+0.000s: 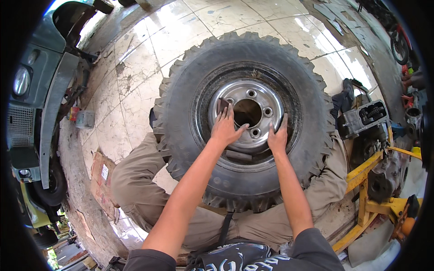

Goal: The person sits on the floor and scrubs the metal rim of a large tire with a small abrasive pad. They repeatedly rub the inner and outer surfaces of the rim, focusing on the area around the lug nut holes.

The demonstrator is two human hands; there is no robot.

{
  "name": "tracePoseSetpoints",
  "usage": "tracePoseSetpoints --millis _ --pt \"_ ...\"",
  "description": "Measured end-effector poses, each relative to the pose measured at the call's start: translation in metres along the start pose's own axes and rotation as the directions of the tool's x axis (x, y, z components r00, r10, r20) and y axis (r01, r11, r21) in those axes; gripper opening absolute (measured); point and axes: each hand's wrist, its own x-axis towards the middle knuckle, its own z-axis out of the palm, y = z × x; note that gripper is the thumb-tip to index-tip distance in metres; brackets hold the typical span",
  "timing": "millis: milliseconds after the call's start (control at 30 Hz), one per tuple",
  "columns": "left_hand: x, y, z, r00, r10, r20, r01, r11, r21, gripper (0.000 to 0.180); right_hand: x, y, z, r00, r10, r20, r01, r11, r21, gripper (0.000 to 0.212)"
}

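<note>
A large knobby tire (181, 149) mounted on a steel wheel rim (266, 97) lies flat between my legs. Its shiny centre disc has a round hole and several bolt holes around it. My left hand (226, 128) presses a small brown folded piece of sandpaper (223, 105) under its fingertips onto the disc's left side, thumb reaching toward the centre hole. On the right, my right hand (278, 137) rests on the rim with thumb and fingers apart, holding nothing. A dark, narrow strip (238, 156) lies in the rim's near recess; its kind is unclear.
A vehicle front (34, 95) stands at the left. Flattened cardboard (103, 180) and a small clear container (85, 119) lie on the tiled floor (131, 95). At the right are a metal engine part (364, 118) and a yellow metal frame (364, 174).
</note>
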Motion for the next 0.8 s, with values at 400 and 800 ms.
tracePoseSetpoints --millis 400,800 --pt "-0.007 0.011 -0.017 1.000 -0.028 0.006 0.028 0.999 -0.026 0.107 0.002 0.006 0.003 0.998 -0.054 -0.027 0.054 0.998 -0.023 0.073" --pt "-0.004 0.009 -0.001 0.993 -0.010 -0.117 0.003 0.998 -0.067 0.113 0.007 0.012 0.006 0.996 -0.086 -0.036 0.085 0.995 -0.051 0.074"
